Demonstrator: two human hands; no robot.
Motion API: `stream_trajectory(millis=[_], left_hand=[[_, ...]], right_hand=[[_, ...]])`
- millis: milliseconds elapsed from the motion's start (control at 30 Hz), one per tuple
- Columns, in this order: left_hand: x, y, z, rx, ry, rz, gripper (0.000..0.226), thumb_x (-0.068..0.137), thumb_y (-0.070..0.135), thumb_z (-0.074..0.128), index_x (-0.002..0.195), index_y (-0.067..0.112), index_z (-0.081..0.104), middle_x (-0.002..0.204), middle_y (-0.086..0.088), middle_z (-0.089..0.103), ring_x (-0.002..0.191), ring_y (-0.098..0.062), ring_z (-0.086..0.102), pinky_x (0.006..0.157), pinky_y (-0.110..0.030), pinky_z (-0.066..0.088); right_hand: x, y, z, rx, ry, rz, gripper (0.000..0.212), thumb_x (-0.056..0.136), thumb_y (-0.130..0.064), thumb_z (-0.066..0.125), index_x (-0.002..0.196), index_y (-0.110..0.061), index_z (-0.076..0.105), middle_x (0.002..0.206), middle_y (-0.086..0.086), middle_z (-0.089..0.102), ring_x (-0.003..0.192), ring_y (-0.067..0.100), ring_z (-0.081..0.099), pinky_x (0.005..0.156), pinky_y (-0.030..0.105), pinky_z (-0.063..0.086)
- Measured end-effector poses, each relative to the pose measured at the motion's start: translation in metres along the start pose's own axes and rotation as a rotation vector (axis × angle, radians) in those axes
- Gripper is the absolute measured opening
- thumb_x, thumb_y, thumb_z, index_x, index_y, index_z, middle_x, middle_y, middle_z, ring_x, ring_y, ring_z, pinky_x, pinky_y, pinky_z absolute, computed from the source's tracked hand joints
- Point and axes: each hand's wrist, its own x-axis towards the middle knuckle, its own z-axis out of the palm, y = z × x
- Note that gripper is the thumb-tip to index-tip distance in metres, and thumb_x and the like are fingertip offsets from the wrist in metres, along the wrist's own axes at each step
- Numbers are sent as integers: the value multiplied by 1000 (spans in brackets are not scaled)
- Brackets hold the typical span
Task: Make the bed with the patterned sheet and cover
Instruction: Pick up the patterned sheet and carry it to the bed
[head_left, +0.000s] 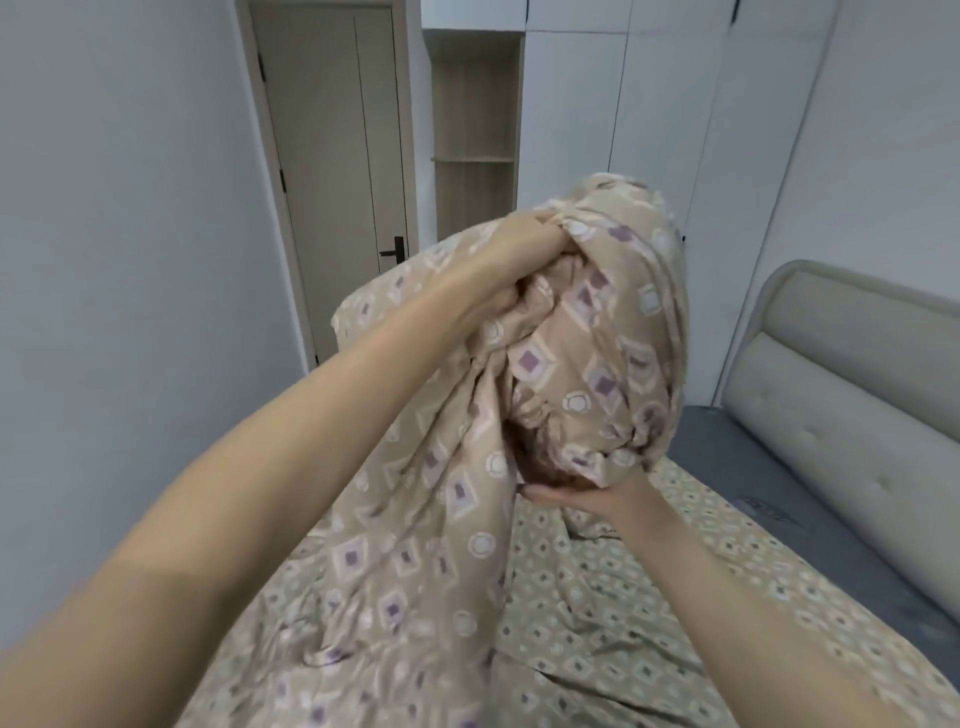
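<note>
1. Clutching the bunched patterned cover (597, 353) above the bed (727, 436), the left grip (511, 260) has its fingers curled tight into the fabric
2. Under the bundle the right grip (582, 500) lies palm-up, fingers fairly straight
3. Wrinkled, the patterned sheet (649, 597) lies across the bed

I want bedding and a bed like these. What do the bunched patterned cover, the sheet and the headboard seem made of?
Cover: thin woven fabric, likely cotton or a blend, matte; it bunches into soft, fine folds. Sheet: similar matte printed cloth, creased where it lies. Headboard: padded upholstery, possibly faux leather; smooth, faintly shiny, with tufted dimples.
</note>
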Motion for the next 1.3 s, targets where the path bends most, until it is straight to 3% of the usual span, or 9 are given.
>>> stream_trajectory(millis=[167, 333, 467, 567, 767, 900, 1000, 1100, 1300], left_hand=[[6, -4, 9, 177, -39, 37, 13, 82, 16, 61, 92, 14, 68, 85, -7, 65, 77, -15, 61, 71, -22, 48], [4, -69, -6, 101, 129, -214, 22, 85, 5, 54, 64, 13, 57, 59, -2, 53, 47, -9, 49, 38, -14, 35], [4, -109, -15, 150, 211, -322, 28, 83, 5, 54, 57, 12, 46, 56, -5, 48, 42, -13, 45, 44, -20, 34], [6, -119, -15, 212, 236, -363, 25, 79, 1, 50, 57, 11, 46, 56, -7, 48, 48, -18, 44, 49, -23, 34], [3, -108, -2, 217, 160, -391, 20, 80, -2, 49, 63, 8, 49, 60, -8, 52, 51, -18, 49, 48, -20, 37], [-8, -103, 21, 108, 130, -441, 28, 86, -1, 35, 60, 6, 42, 30, -4, 42, 19, -13, 36, 29, -7, 20], [-18, -100, 38, -30, 146, -452, 35, 94, -2, 29, 62, 7, 37, 22, 3, 34, 14, -4, 30, 21, -9, 16], [-25, -95, 50, -175, 75, -475, 35, 96, -4, 32, 63, 7, 36, 22, 3, 35, 14, -2, 31, 21, -10, 21], [-17, -88, 42, -163, -60, -491, 33, 91, -10, 35, 64, 6, 44, 42, -4, 49, 34, -9, 48, 36, -15, 40]], right_hand=[[-24, -28, -7, 41, 22, -103, 41, 104, -26, 29, 137, -7, 44, 133, 7, 53, 131, 29, 41, 104, 41, 37], [-27, -14, -14, -763, 108, -231, 18, 85, 10, 57, 80, -7, 55, 68, 7, 59, 62, 19, 56, 39, 23, 46], [-36, -4, -14, -1374, 245, -374, 64, 73, -21, 76, 124, -7, 41, 119, 7, 46, 113, 26, 48, 84, 32, 47], [-40, 1, -16, -1580, 663, -986, 102, 64, -50, 78, 141, -19, 20, 138, 12, 18, 128, 33, 22, 100, 39, 32], [-35, 5, -13, -1370, 115, -569, 157, 34, -66, 85, 147, -33, -18, 159, -2, -2, 147, 26, 7, 118, 47, 15], [-38, 47, 4, -1235, -100, -396, 74, 61, -39, 88, 124, -29, 50, 120, -16, 56, 119, 7, 51, 91, 10, 39], [-26, 77, 18, -935, 35, -423, 70, 62, -35, 88, 118, -20, 50, 117, -10, 55, 115, 4, 48, 99, 16, 35], [-21, 94, 33, -897, 439, -549, 146, 37, -75, 76, 148, -15, 4, 153, 2, 22, 142, 19, 21, 116, 44, 19], [-15, 73, 22, -808, 694, -694, 76, 68, -43, 79, 130, -11, 48, 126, 7, 58, 116, 28, 56, 93, 35, 48]])
